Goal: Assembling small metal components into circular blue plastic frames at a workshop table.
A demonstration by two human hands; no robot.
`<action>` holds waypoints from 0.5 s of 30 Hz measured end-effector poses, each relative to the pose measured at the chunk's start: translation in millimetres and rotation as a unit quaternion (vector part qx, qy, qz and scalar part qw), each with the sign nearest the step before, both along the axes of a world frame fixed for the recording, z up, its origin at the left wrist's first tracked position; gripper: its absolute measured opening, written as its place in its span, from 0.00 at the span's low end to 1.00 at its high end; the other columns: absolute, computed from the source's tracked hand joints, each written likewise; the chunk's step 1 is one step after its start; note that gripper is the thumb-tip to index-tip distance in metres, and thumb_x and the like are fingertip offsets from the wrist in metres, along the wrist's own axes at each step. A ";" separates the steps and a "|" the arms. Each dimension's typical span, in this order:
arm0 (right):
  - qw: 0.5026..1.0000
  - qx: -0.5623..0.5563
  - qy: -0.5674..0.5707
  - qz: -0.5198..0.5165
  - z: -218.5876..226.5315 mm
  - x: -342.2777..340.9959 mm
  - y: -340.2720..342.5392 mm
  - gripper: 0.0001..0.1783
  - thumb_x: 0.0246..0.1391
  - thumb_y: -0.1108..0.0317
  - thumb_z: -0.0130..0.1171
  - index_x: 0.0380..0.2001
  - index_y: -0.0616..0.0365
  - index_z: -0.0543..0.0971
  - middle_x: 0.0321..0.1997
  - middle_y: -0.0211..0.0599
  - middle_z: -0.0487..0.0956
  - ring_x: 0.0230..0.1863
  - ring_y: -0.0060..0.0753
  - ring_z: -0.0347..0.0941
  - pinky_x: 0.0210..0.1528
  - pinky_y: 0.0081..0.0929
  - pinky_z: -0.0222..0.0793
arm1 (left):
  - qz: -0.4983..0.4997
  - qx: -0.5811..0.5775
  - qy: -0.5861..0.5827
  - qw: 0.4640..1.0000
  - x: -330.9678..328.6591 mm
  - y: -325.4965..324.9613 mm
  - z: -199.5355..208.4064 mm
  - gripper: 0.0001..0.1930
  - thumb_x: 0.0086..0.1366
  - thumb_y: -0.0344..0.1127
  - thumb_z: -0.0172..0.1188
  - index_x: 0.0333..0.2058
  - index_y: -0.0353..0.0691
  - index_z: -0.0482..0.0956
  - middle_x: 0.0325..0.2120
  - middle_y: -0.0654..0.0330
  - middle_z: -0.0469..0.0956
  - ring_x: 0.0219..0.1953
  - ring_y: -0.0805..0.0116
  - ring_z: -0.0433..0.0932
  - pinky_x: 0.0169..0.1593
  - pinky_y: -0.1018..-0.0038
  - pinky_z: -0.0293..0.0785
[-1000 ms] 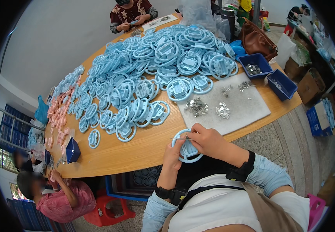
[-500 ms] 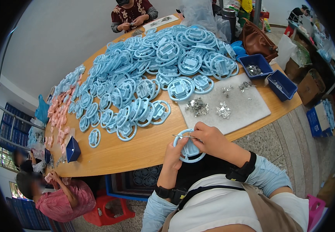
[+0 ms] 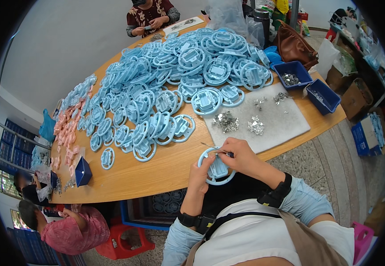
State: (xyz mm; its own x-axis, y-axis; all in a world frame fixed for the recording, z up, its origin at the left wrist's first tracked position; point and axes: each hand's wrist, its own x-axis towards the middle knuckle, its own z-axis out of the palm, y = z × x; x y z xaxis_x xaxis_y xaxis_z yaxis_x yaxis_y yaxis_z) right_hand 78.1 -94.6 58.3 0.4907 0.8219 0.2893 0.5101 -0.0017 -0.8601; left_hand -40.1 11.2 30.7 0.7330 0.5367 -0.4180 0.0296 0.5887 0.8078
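Across the wooden counter (image 3: pixel 165 177) spread a big heap of blue rings (image 3: pixel 192 57), lying loose on top of each other. One bump could have made the top ones slide down. Close to the near edge lay a flat white board (image 3: pixel 285 124). A hard knock from an arm could have tipped it.

One blue ring (image 3: pixel 219 170) was up at the counter's near edge. The left hand (image 3: pixel 198 175) gripped its left side. If that grip got loose, the ring could have dropped. The right hand (image 3: pixel 241 155) was closed around a thin metal tool (image 3: pixel 208 145) at the ring's top side. Pushing too hard could have made it slip and poke the left hand. Smallest were the shiny metal bits (image 3: pixel 226 123), in little piles on the board. A brushing sleeve (image 3: pixel 308 199) could have mixed them up.
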 end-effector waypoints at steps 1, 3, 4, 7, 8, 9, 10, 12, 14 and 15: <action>1.000 0.000 0.000 0.000 -2.5 -0.5 1.5 0.06 0.42 0.72 0.55 0.24 0.63 0.78 0.23 0.42 0.71 0.23 0.42 0.71 0.25 0.30 0.66 | 0.004 0.006 -0.002 1.000 0.5 0.2 -1.4 0.12 0.55 0.35 0.60 0.35 0.34 0.75 0.27 0.62 0.76 0.28 0.75 0.76 0.31 0.80 0.72; 0.994 -0.004 -0.107 -0.011 -7.9 -1.7 4.8 0.07 0.43 0.71 0.54 0.26 0.62 0.78 0.26 0.42 0.71 0.25 0.43 0.71 0.25 0.33 0.67 | 0.006 0.012 -0.005 1.000 0.0 1.9 -4.1 0.11 0.55 0.35 0.60 0.35 0.34 0.75 0.27 0.63 0.75 0.28 0.76 0.75 0.30 0.80 0.72; 0.994 -0.004 -0.107 -0.012 -7.4 -1.9 4.4 0.07 0.43 0.71 0.54 0.26 0.62 0.78 0.26 0.42 0.71 0.25 0.43 0.71 0.25 0.33 0.67 | -0.013 0.034 0.008 0.999 -1.7 4.5 -5.1 0.11 0.55 0.34 0.60 0.35 0.35 0.75 0.27 0.63 0.75 0.27 0.76 0.75 0.30 0.80 0.72; 0.984 -0.047 -0.164 -0.050 -6.2 -2.9 4.1 0.11 0.44 0.70 0.54 0.33 0.59 0.77 0.28 0.41 0.71 0.26 0.44 0.72 0.26 0.35 0.68 | -0.025 0.035 -0.001 0.999 -3.9 6.8 -9.8 0.11 0.55 0.33 0.59 0.37 0.35 0.74 0.28 0.63 0.75 0.27 0.76 0.75 0.29 0.80 0.72; 0.984 -0.042 -0.159 -0.066 -2.7 -5.0 1.1 0.14 0.44 0.70 0.54 0.38 0.57 0.75 0.27 0.40 0.71 0.25 0.44 0.72 0.26 0.35 0.68 | -0.018 0.015 -0.023 0.999 -4.1 7.6 -11.3 0.12 0.55 0.32 0.58 0.38 0.35 0.73 0.29 0.63 0.75 0.28 0.76 0.75 0.29 0.80 0.72; 0.984 -0.038 -0.155 -0.081 -0.4 -7.8 -3.1 0.18 0.44 0.69 0.55 0.43 0.55 0.73 0.26 0.40 0.71 0.25 0.44 0.72 0.25 0.36 0.68 | -0.018 0.014 -0.022 1.000 -3.9 7.8 -12.0 0.12 0.55 0.32 0.58 0.38 0.35 0.73 0.29 0.63 0.75 0.28 0.76 0.75 0.29 0.80 0.72; 0.984 -0.039 -0.155 -0.080 -0.5 -10.9 -7.1 0.18 0.44 0.69 0.55 0.43 0.55 0.73 0.26 0.40 0.71 0.25 0.44 0.72 0.25 0.36 0.68 | -0.007 -0.011 -0.038 0.999 -2.9 8.4 -12.4 0.12 0.56 0.31 0.58 0.39 0.35 0.72 0.30 0.62 0.75 0.30 0.75 0.75 0.31 0.80 0.72; 0.976 -0.110 -0.175 -0.067 -3.4 -17.3 -16.3 0.24 0.44 0.72 0.53 0.49 0.54 0.70 0.25 0.37 0.71 0.25 0.42 0.71 0.25 0.35 0.67 | 0.002 -0.037 -0.053 0.998 -2.2 9.0 -14.1 0.13 0.56 0.30 0.57 0.41 0.35 0.71 0.32 0.62 0.75 0.32 0.74 0.76 0.33 0.79 0.73; 0.972 -0.115 -0.200 -0.049 -14.5 -21.2 -22.2 0.25 0.44 0.72 0.52 0.50 0.52 0.69 0.25 0.37 0.72 0.24 0.42 0.72 0.24 0.36 0.67 | 0.006 -0.056 -0.062 0.996 -2.5 9.9 -15.5 0.13 0.57 0.29 0.56 0.42 0.36 0.70 0.34 0.61 0.75 0.36 0.72 0.75 0.38 0.76 0.73; 0.966 -0.121 -0.226 -0.031 -18.2 -22.8 -24.1 0.26 0.44 0.72 0.51 0.51 0.50 0.68 0.24 0.37 0.72 0.23 0.42 0.72 0.23 0.37 0.67 | 0.004 -0.057 -0.062 0.996 -2.6 10.0 -14.7 0.13 0.57 0.29 0.56 0.42 0.36 0.70 0.34 0.61 0.75 0.36 0.72 0.75 0.38 0.76 0.73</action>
